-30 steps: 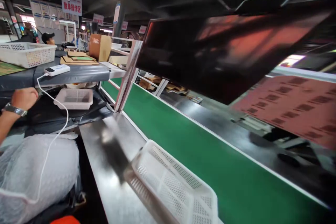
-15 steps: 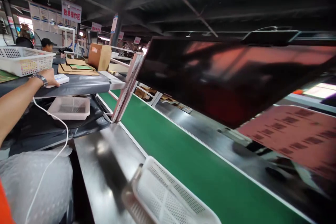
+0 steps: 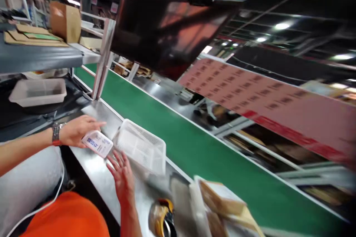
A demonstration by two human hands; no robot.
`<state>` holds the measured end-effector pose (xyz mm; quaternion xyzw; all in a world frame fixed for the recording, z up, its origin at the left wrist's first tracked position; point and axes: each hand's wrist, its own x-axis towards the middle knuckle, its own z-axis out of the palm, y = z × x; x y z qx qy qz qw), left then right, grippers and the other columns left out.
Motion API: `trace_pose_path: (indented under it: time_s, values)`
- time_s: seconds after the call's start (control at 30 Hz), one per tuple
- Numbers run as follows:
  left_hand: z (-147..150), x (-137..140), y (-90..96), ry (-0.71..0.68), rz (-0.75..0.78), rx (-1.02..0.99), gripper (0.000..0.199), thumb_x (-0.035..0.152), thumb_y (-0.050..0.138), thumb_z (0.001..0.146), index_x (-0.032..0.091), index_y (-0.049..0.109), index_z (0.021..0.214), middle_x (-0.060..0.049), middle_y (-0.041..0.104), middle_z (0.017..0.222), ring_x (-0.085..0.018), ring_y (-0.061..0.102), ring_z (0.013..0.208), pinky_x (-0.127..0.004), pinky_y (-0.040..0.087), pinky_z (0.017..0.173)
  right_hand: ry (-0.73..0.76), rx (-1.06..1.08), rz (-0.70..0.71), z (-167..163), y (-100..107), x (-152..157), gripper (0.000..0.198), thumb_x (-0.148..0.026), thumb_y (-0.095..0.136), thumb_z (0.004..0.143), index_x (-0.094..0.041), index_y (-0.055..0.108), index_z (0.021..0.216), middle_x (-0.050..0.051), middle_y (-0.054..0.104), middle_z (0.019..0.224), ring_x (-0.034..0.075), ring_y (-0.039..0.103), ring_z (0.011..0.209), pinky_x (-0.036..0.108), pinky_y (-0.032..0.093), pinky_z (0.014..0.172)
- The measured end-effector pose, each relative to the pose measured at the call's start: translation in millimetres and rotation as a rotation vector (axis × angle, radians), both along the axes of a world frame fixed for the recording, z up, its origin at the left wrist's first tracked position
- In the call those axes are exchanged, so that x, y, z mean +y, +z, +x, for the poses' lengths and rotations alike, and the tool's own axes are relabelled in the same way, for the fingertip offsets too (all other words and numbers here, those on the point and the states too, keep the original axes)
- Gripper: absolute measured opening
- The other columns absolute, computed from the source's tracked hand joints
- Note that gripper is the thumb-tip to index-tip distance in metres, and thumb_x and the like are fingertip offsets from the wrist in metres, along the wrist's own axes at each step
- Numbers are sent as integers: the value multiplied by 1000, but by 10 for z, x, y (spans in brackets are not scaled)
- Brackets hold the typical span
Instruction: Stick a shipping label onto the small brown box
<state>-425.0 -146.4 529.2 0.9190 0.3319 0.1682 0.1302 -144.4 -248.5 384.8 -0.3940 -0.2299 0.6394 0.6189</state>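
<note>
My left hand [image 3: 76, 130], a watch on its wrist, holds a small white device with blue print [image 3: 97, 143] over the steel ledge [image 3: 97, 170]. A white cable [image 3: 36, 207] trails down past my orange clothing. My right hand [image 3: 121, 176] is spread open just under the device, its fingertips near the rim of a white perforated basket [image 3: 140, 146]. The basket lies on the ledge beside the green conveyor belt [image 3: 194, 148].
A basket with cardboard parcels [image 3: 222, 202] and a yellow-black tape dispenser [image 3: 161, 216] lie lower right. A shelf [image 3: 39, 57] with flat cardboard and a brown box [image 3: 65, 20] is at upper left, a shallow tray [image 3: 37, 92] beneath it. A dark screen [image 3: 167, 29] hangs overhead.
My left hand took the white device off the shelf and brought it down to the ledge. My right hand came into view. The view swung right and down.
</note>
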Motion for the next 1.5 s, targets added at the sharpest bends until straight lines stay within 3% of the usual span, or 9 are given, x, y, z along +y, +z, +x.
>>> trace_pose_path:
  time_s: [0.1,0.23,0.4,0.6,0.73,0.97,1.3,1.4,1.5]
  values:
    - [712,-269,-608,-179,-202,-2,114,28,94,75,23,50,180,-15,73,161,-44,62,156,-59,42,139,26,23,-77,163,-183,-388,70,-70,101,74,-21,81,120,14,89,117,32,84,105,47,68,95]
    - [1066,-499,-985,-113,-193,-145,115,53,100,82,17,48,178,-26,53,180,-48,42,174,-71,24,147,-181,5,-217,446,-513,-821,66,-68,99,73,-22,82,116,8,91,111,28,84,101,41,68,93]
    - [1180,-855,-1197,169,-268,-368,97,60,93,89,21,57,171,-18,75,158,-39,66,156,-58,48,138,-337,94,-284,943,-815,-1443,74,-67,103,65,-21,81,118,8,91,116,27,85,108,39,70,97]
    - [1623,-1425,-1541,348,-431,-466,62,67,78,95,21,82,137,-13,86,134,-32,83,124,-48,66,117,-392,131,-277,1307,-915,-1956,74,-63,104,66,-20,80,121,9,91,118,26,86,104,38,70,93]
    - [1889,-1646,-1645,379,-475,-519,56,66,71,99,20,87,127,-14,87,131,-31,84,121,-45,68,111,-402,160,-296,1433,-940,-2202,81,-65,107,62,-21,79,124,9,91,119,26,86,104,37,70,90]
    - [2090,-1805,-1697,335,-420,-499,47,59,70,102,21,89,124,-12,87,127,-27,83,116,-42,67,112,-423,145,-288,1572,-1024,-2431,77,-66,104,68,-22,79,126,10,90,121,28,87,106,40,72,92]
    - [2172,-1632,-1710,291,-412,-447,50,55,64,106,18,84,132,-16,84,131,-30,83,121,-48,67,115,-454,162,-292,1611,-1048,-2317,79,-68,105,66,-22,80,125,9,91,122,27,87,109,39,71,93]
    - [2204,-1659,-1736,187,-239,-303,58,48,69,102,16,76,150,-24,72,160,-41,67,154,-63,51,136,-439,139,-288,1616,-1077,-2190,76,-69,105,66,-21,82,121,10,91,121,27,86,110,39,70,95]
    - [2378,-1826,-1915,-83,-229,-18,93,31,83,83,21,60,172,-21,51,183,-48,38,176,-75,23,147,-325,43,-266,1566,-1161,-2063,68,-73,102,70,-19,84,106,9,91,104,25,84,96,38,68,91]
